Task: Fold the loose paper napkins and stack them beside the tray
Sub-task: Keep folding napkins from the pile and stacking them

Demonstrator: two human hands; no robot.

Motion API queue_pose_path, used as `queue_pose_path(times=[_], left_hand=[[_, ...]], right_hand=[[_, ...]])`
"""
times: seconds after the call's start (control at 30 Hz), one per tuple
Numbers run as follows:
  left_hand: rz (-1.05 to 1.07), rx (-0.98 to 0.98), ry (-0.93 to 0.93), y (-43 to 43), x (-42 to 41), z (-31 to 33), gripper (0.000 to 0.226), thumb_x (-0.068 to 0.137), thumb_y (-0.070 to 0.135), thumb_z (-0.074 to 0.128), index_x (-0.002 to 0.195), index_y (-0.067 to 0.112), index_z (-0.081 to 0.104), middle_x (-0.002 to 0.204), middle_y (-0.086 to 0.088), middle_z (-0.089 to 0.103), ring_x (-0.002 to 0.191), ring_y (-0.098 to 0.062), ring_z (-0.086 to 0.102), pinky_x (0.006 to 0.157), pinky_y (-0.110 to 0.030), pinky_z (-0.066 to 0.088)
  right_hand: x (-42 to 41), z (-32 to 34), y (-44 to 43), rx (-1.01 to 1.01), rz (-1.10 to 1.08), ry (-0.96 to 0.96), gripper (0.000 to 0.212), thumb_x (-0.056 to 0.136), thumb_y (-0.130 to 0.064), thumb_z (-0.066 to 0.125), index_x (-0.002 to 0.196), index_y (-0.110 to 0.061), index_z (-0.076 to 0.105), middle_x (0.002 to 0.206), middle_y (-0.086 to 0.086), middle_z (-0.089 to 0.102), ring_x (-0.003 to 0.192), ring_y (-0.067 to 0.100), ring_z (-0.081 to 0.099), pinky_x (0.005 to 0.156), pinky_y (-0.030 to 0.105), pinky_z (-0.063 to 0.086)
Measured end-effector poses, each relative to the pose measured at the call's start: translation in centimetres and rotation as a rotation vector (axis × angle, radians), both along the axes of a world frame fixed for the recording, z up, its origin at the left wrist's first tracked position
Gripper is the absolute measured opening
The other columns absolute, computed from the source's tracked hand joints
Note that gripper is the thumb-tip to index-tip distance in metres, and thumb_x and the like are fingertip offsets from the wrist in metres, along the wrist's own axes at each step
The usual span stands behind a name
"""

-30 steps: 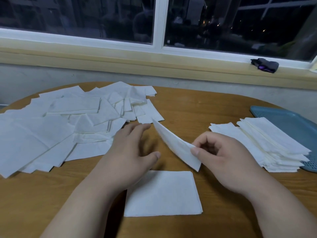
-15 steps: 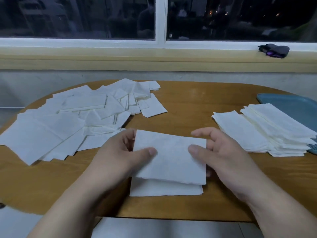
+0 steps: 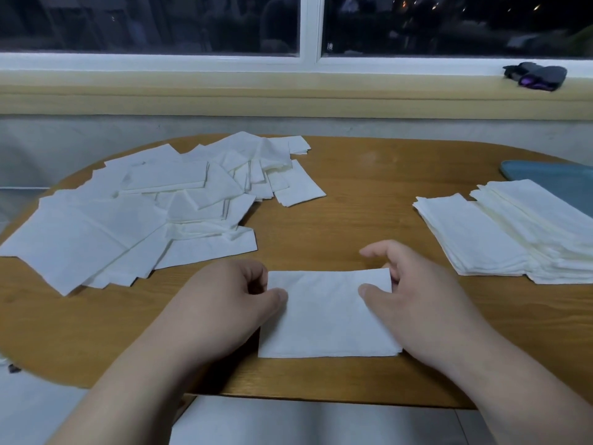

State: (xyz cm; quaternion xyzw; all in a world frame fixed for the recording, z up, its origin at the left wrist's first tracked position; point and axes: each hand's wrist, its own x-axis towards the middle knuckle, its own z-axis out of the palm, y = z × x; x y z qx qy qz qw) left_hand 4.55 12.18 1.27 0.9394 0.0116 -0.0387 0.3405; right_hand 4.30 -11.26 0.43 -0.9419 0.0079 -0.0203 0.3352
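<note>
A white paper napkin (image 3: pixel 327 319), folded in half, lies flat near the table's front edge. My left hand (image 3: pixel 224 303) pinches its left edge, thumb on top and fingers curled at the far corner. My right hand (image 3: pixel 414 300) holds the right edge, thumb pressing on top and fingers curled at the far right corner. A loose heap of unfolded napkins (image 3: pixel 138 210) covers the table's left side. A stack of folded napkins (image 3: pixel 513 232) sits at the right, next to the blue tray (image 3: pixel 555 178).
The round wooden table (image 3: pixel 369 194) stands below a window ledge. A dark object with a purple glow (image 3: pixel 536 77) lies on the ledge at the right. The table's near edge runs just behind my wrists.
The raised half of the napkin has been brought down onto the lower half. Both hands have dropped with it and now hold its side edges on the table.
</note>
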Motion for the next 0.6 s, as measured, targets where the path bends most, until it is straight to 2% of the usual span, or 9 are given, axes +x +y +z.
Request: queue_pose_path(times=[0.07,0.13,0.23,0.3,0.47,0.6], left_hand=[[-0.024,0.094,0.002,-0.1,0.1,-0.1,0.034,0.084,0.047,0.066,0.070,0.017,0.055,0.051,0.010,0.055,0.046,-0.004,0.048,0.046,-0.020,0.037],[-0.040,0.195,-0.006,-0.3,0.0,-0.2,0.030,0.084,0.049,0.064,0.070,0.023,0.058,0.062,0.010,0.062,0.056,-0.003,0.056,0.053,-0.024,0.043],[-0.044,0.266,-0.052,-0.6,-0.1,-0.1,0.023,0.085,0.051,0.064,0.078,0.031,0.054,0.078,0.012,0.061,0.073,-0.001,0.055,0.057,-0.023,0.039],[-0.036,0.260,-0.077,-0.6,-0.1,0.0,0.026,0.083,0.052,0.067,0.084,0.034,0.048,0.082,0.014,0.059,0.076,0.000,0.053,0.058,-0.022,0.038],[0.005,0.115,-0.084,-0.1,0.3,0.5,0.027,0.081,0.052,0.067,0.086,0.033,0.048,0.078,0.013,0.060,0.072,-0.002,0.056,0.058,-0.026,0.037],[0.029,0.041,-0.103,0.1,1.6,0.7,0.022,0.083,0.048,0.067,0.086,0.034,0.051,0.077,0.012,0.061,0.071,-0.001,0.056,0.061,-0.027,0.042]], right_hand=[[0.0,-0.1,0.2,-0.070,0.013,0.000,0.038,0.094,-0.041,0.060,0.129,-0.049,0.047,0.074,-0.018,0.043,0.067,0.001,0.050,0.057,0.018,0.032],[-0.1,-0.2,0.4,-0.154,0.044,-0.012,0.040,0.096,-0.041,0.057,0.134,-0.046,0.045,0.078,-0.020,0.042,0.071,0.000,0.046,0.060,0.018,0.034],[-0.2,-0.3,0.7,-0.293,0.071,-0.058,0.040,0.097,-0.043,0.051,0.136,-0.044,0.042,0.106,-0.023,0.041,0.085,0.002,0.052,0.072,0.022,0.044],[-0.2,-0.3,0.7,-0.330,0.069,-0.079,0.037,0.096,-0.044,0.052,0.133,-0.043,0.045,0.116,-0.023,0.036,0.088,0.003,0.052,0.073,0.022,0.045],[0.9,0.0,0.8,-0.259,0.068,-0.080,0.026,0.094,-0.046,0.057,0.120,-0.042,0.057,0.113,-0.026,0.044,0.094,-0.005,0.051,0.070,0.013,0.039],[5.0,1.3,2.6,-0.256,0.113,-0.043,0.027,0.091,-0.046,0.059,0.117,-0.038,0.060,0.109,-0.023,0.050,0.097,0.001,0.053,0.080,0.026,0.050]])
